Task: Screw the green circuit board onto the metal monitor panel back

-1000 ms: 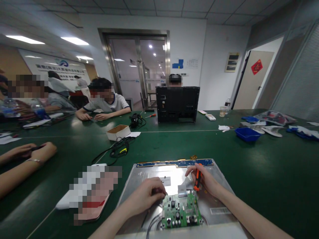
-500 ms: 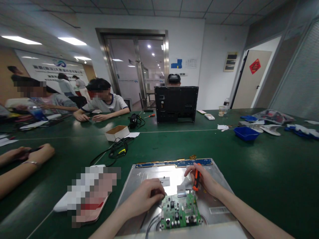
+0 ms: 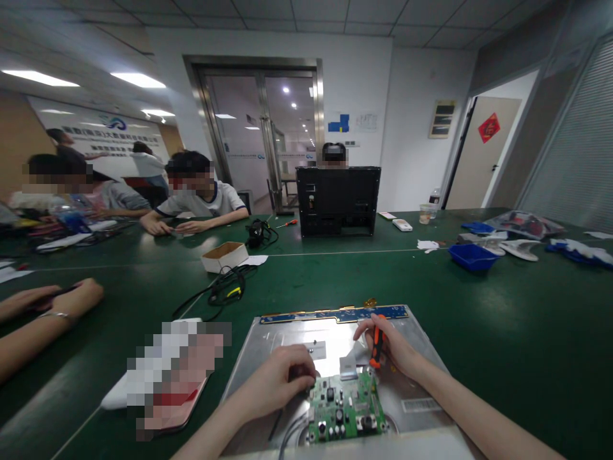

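Before me a silver metal display panel (image 3: 416, 377) lies flat, with a narrow blue circuit strip (image 3: 335, 314) along its far edge. On its near part sits a green circuit board (image 3: 345, 402), joined to a pale flat ribbon cable (image 3: 348, 365). My left hand (image 3: 290, 377) is at the board's upper left corner, fingers curled together; what they grip, if anything, is hidden. My right hand (image 3: 390, 348) is closed around an orange and black screwdriver (image 3: 377, 345), above the panel just beyond the board. Grey wires (image 3: 290, 434) run beside the board's lower left.
Two phones, one white (image 3: 158, 364) and one pink (image 3: 186, 390), lie on the left. Behind them are black cables (image 3: 223, 291) and a small cardboard box (image 3: 225, 257). A black monitor (image 3: 338, 201) stands opposite; a blue tray (image 3: 473, 257) is at right. A co-worker's hands (image 3: 76, 297) are far left.
My hands, the screwdriver and the board keep almost the same positions. At far left, the co-worker's hands shift slightly, and people in the background have moved.
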`<action>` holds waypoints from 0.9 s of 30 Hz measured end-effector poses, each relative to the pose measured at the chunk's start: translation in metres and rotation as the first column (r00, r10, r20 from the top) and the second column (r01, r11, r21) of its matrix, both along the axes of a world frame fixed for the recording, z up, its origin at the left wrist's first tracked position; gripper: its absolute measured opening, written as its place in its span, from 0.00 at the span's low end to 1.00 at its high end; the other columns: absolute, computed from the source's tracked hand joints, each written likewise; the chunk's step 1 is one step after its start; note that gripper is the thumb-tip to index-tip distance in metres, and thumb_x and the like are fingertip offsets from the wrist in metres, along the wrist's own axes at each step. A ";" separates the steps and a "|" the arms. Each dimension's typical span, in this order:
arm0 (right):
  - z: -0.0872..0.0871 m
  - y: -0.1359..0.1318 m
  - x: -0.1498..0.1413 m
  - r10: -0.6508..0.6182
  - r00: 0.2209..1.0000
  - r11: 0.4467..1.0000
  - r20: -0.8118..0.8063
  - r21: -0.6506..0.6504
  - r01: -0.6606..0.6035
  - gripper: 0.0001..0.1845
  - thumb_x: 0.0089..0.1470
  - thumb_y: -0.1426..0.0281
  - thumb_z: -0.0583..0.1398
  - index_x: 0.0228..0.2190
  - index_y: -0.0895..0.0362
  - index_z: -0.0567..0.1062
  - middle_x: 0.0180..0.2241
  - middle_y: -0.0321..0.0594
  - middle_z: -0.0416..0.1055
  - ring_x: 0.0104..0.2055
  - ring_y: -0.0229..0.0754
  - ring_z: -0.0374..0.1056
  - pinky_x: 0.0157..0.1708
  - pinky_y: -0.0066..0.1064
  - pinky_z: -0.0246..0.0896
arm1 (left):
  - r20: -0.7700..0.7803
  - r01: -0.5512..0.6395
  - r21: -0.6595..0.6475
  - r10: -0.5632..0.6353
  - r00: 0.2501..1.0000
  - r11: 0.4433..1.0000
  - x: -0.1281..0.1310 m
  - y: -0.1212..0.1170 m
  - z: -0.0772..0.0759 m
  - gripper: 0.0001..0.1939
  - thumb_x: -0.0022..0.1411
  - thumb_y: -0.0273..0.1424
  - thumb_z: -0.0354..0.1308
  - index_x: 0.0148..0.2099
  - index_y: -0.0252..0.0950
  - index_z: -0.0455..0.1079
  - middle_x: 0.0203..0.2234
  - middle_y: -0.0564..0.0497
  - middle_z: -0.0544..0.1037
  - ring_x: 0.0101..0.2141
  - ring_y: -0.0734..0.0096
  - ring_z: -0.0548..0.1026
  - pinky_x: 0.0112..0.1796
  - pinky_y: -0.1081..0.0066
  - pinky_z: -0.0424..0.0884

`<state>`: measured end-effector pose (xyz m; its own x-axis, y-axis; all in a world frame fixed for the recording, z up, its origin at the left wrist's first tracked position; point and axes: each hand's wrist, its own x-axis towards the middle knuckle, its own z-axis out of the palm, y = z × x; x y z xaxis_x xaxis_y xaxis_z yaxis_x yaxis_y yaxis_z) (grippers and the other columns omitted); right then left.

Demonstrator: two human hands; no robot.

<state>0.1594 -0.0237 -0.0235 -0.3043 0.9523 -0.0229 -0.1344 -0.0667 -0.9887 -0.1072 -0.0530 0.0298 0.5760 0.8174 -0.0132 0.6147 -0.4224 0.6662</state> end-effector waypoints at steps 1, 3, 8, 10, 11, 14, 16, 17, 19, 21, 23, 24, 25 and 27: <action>0.000 0.000 0.000 0.002 1.000 1.000 0.000 -0.002 -0.002 0.35 0.53 0.39 0.53 0.30 0.60 0.77 0.15 0.27 0.57 0.13 0.31 0.55 0.13 0.24 0.46 | 0.004 -0.002 -0.004 0.002 1.000 1.000 0.000 0.000 0.000 0.05 0.57 0.25 0.58 0.33 0.36 0.75 0.30 0.53 0.75 0.31 0.71 0.71 0.34 0.74 0.64; 0.001 -0.001 0.001 0.004 1.000 1.000 -0.004 -0.005 -0.004 0.35 0.53 0.39 0.53 0.30 0.60 0.77 0.15 0.27 0.57 0.13 0.31 0.55 0.13 0.24 0.47 | 0.012 -0.004 -0.016 0.004 1.000 1.000 0.000 0.001 -0.001 0.05 0.57 0.26 0.58 0.32 0.36 0.75 0.29 0.53 0.75 0.31 0.71 0.70 0.33 0.74 0.64; 0.003 -0.002 0.001 0.004 1.000 1.000 -0.021 0.003 -0.003 0.35 0.54 0.40 0.53 0.29 0.60 0.77 0.14 0.27 0.55 0.13 0.31 0.54 0.14 0.25 0.46 | 0.020 -0.003 -0.031 0.003 1.000 1.000 -0.001 0.004 -0.003 0.05 0.57 0.27 0.59 0.32 0.36 0.76 0.29 0.53 0.74 0.30 0.72 0.70 0.32 0.74 0.64; 0.003 -0.002 0.001 0.006 1.000 1.000 -0.025 0.004 -0.006 0.35 0.54 0.40 0.53 0.29 0.60 0.78 0.15 0.27 0.55 0.13 0.31 0.54 0.14 0.25 0.47 | 0.011 0.003 -0.042 -0.002 1.000 0.999 -0.002 0.004 -0.003 0.05 0.57 0.27 0.58 0.32 0.36 0.76 0.28 0.53 0.75 0.30 0.71 0.70 0.32 0.74 0.64; 0.003 -0.002 0.001 0.008 1.000 1.000 -0.026 0.003 -0.008 0.35 0.54 0.40 0.53 0.30 0.60 0.78 0.15 0.27 0.56 0.13 0.31 0.54 0.14 0.25 0.47 | 0.007 0.006 -0.045 -0.006 1.000 0.999 -0.002 0.004 -0.003 0.05 0.57 0.27 0.58 0.33 0.36 0.76 0.29 0.53 0.75 0.30 0.71 0.71 0.32 0.74 0.64; 0.002 -0.002 0.001 0.012 1.000 1.000 -0.026 -0.008 -0.012 0.35 0.54 0.39 0.53 0.30 0.60 0.78 0.16 0.28 0.57 0.14 0.31 0.55 0.14 0.25 0.47 | -0.002 0.010 -0.042 -0.011 1.000 0.999 -0.003 0.004 -0.003 0.06 0.57 0.27 0.58 0.34 0.37 0.76 0.30 0.52 0.75 0.31 0.71 0.71 0.33 0.74 0.65; 0.001 -0.001 0.001 0.010 1.000 1.000 -0.027 -0.012 -0.010 0.35 0.54 0.39 0.53 0.30 0.60 0.78 0.15 0.28 0.56 0.14 0.31 0.55 0.14 0.24 0.47 | 0.000 0.008 -0.039 -0.008 1.000 0.999 -0.003 0.004 -0.003 0.06 0.56 0.26 0.58 0.34 0.37 0.77 0.30 0.52 0.76 0.31 0.70 0.71 0.34 0.73 0.65; 0.001 -0.001 0.001 0.008 1.000 1.000 -0.027 -0.012 -0.008 0.36 0.54 0.39 0.53 0.30 0.60 0.78 0.15 0.28 0.56 0.14 0.31 0.55 0.14 0.24 0.46 | 0.003 0.005 -0.037 -0.004 1.000 0.999 -0.004 0.004 -0.003 0.06 0.56 0.26 0.58 0.34 0.37 0.77 0.30 0.52 0.76 0.31 0.70 0.71 0.34 0.73 0.65; 0.000 0.000 0.001 0.006 1.000 1.000 -0.026 -0.012 -0.006 0.36 0.54 0.39 0.53 0.29 0.60 0.78 0.15 0.28 0.56 0.14 0.31 0.54 0.13 0.24 0.46 | 0.009 0.000 -0.040 0.000 1.000 0.999 -0.003 0.003 -0.003 0.06 0.56 0.27 0.58 0.34 0.37 0.76 0.29 0.52 0.76 0.31 0.70 0.71 0.34 0.73 0.65; 0.000 0.000 0.001 0.007 1.000 1.000 -0.026 -0.010 -0.007 0.36 0.54 0.39 0.53 0.29 0.60 0.78 0.15 0.28 0.56 0.14 0.31 0.54 0.14 0.24 0.46 | 0.005 -0.002 -0.050 0.002 1.000 0.999 -0.003 0.003 -0.002 0.06 0.57 0.27 0.57 0.34 0.37 0.76 0.30 0.52 0.76 0.31 0.71 0.71 0.34 0.74 0.65; 0.001 0.000 0.001 0.009 1.000 1.000 -0.029 -0.010 -0.010 0.35 0.53 0.39 0.53 0.29 0.60 0.78 0.15 0.28 0.56 0.14 0.31 0.53 0.14 0.24 0.45 | -0.003 -0.004 -0.060 0.003 1.000 0.998 -0.002 0.003 -0.002 0.06 0.57 0.27 0.57 0.34 0.37 0.76 0.30 0.52 0.76 0.31 0.71 0.71 0.33 0.74 0.65; 0.001 0.000 0.001 0.010 0.999 1.000 -0.031 -0.011 -0.010 0.35 0.53 0.40 0.54 0.29 0.60 0.78 0.15 0.28 0.56 0.14 0.31 0.53 0.14 0.24 0.45 | -0.007 -0.004 -0.065 0.004 1.000 0.998 -0.002 0.003 -0.002 0.06 0.57 0.27 0.57 0.34 0.36 0.76 0.30 0.52 0.76 0.31 0.71 0.70 0.33 0.74 0.65; 0.002 -0.001 0.001 0.010 0.999 1.000 -0.034 -0.012 -0.011 0.35 0.53 0.40 0.54 0.29 0.59 0.78 0.14 0.28 0.55 0.14 0.32 0.53 0.14 0.25 0.45 | -0.009 -0.007 -0.067 0.007 1.000 0.998 -0.002 0.003 -0.002 0.06 0.56 0.27 0.57 0.34 0.36 0.76 0.30 0.52 0.76 0.31 0.71 0.70 0.33 0.74 0.65; 0.003 -0.002 0.000 0.008 0.999 1.000 -0.042 -0.014 -0.009 0.34 0.53 0.40 0.55 0.29 0.59 0.78 0.14 0.27 0.55 0.14 0.32 0.54 0.14 0.25 0.46 | -0.009 -0.014 -0.071 0.013 1.000 0.997 -0.002 0.003 -0.002 0.06 0.56 0.28 0.57 0.34 0.36 0.75 0.30 0.52 0.76 0.30 0.71 0.70 0.33 0.74 0.65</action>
<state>0.1596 -0.0253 -0.0202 -0.3133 0.9494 -0.0238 -0.1751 -0.0824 -0.9811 -0.1088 -0.0499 0.0279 0.5646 0.8219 -0.0761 0.6257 -0.3661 0.6888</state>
